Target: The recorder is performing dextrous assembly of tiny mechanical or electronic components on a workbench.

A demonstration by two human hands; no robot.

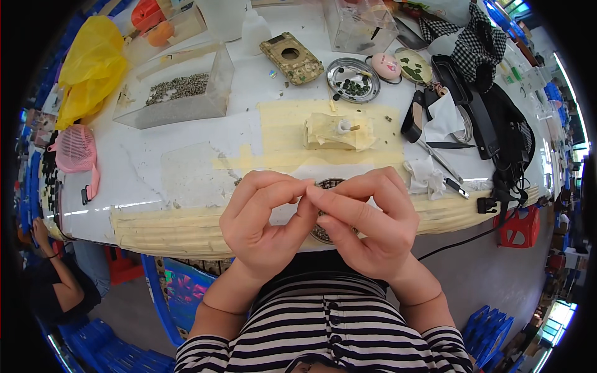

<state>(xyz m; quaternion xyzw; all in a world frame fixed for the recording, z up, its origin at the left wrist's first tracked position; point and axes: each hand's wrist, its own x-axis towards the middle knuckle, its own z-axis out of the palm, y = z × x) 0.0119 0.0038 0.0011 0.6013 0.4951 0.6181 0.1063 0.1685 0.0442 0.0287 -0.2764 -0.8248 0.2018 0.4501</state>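
Observation:
My left hand (267, 217) and my right hand (371, 222) meet fingertip to fingertip above the table's near edge. Both pinch at the same spot, and whatever lies between the fingers is too small or too hidden to name. Partly covered by my fingers, a round dark-rimmed dish (331, 184) sits just beneath them. Beyond the hands stands a block wrapped in masking tape (323, 138), with a small white cup-like piece (344, 126) on top. Farther back lies a tan camouflage model hull (292, 57) with a round hole, beside a metal dish (353, 79) of small dark green parts.
A clear bin (174, 93) of small grey-brown parts is at the back left, near a yellow plastic bag (93, 68) and a pink mesh basket (76, 149). Tweezers (441, 160), white tissue (426, 177) and a black bag (510, 124) lie right. Another person's arm (59, 273) shows far left.

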